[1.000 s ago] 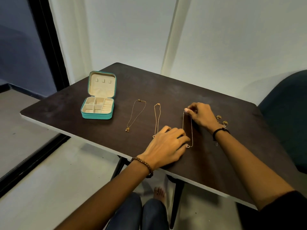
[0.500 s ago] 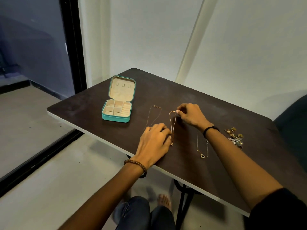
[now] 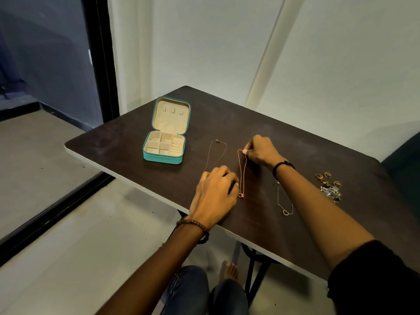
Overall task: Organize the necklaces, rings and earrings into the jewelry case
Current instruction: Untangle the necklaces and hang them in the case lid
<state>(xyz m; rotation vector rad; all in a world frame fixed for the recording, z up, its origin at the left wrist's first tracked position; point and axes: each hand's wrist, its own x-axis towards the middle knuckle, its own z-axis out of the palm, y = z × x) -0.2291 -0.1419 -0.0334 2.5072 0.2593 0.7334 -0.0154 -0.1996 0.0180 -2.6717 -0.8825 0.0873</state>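
A teal jewelry case [image 3: 167, 142] lies open on the dark table [image 3: 127, 146], its cream compartments bare. Three gold necklaces lie in a row to its right. My right hand [image 3: 261, 151] pinches the clasp end of the middle necklace [image 3: 242, 176]. My left hand [image 3: 216, 194] rests on the table beside that necklace's pendant, fingers loosely curled, covering the lower end of the left necklace [image 3: 217, 153]. The right necklace [image 3: 284, 205] shows partly under my right forearm. A heap of rings and earrings [image 3: 329, 184] sits at the right.
The table's white front edge [image 3: 136, 183] runs diagonally just below my left wrist. A white wall stands behind the table, a dark glass door to the left, and a dark chair [image 3: 406, 160] at the far right. My knees show below the table.
Both hands moved from the right necklace to the middle one. My right hand now pinches its clasp end, and my left hand sits by its pendant. The camera view swung left.
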